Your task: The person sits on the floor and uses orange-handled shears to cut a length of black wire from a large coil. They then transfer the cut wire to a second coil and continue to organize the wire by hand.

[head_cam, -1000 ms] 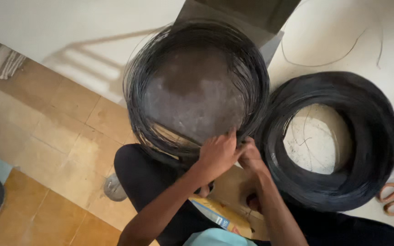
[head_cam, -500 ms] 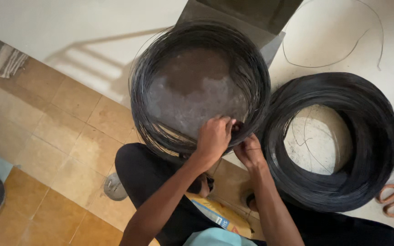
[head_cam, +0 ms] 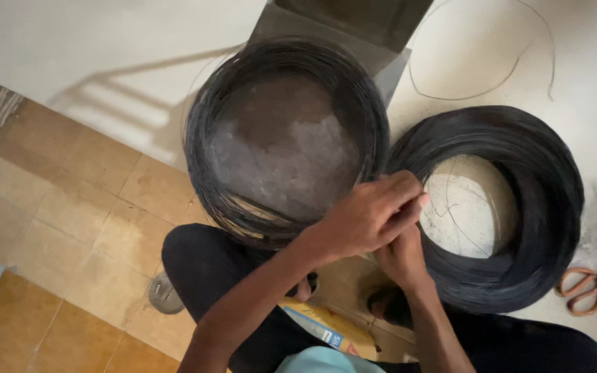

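1. Head view: we take the thinner wire coil (head_cam: 286, 141) as landmark; it stands tilted against a grey metal sheet (head_cam: 354, 21) behind it.
2. Our left hand (head_cam: 371, 217) sits at the coil's lower right rim, fingers pressed together and curled, pinching what looks like a wire strand; the strand itself is too thin to tell.
3. Our right hand (head_cam: 402, 259) lies just below the left hand, touching it, partly hidden; we cannot tell its grip.
4. Right of the landmark, touching it, lies the thick wire coil (head_cam: 519, 207) flat on the pale floor.
5. Far right of the landmark: orange-handled scissors (head_cam: 589, 283).
6. Above the thick coil, a loose wire loop (head_cam: 492, 90).
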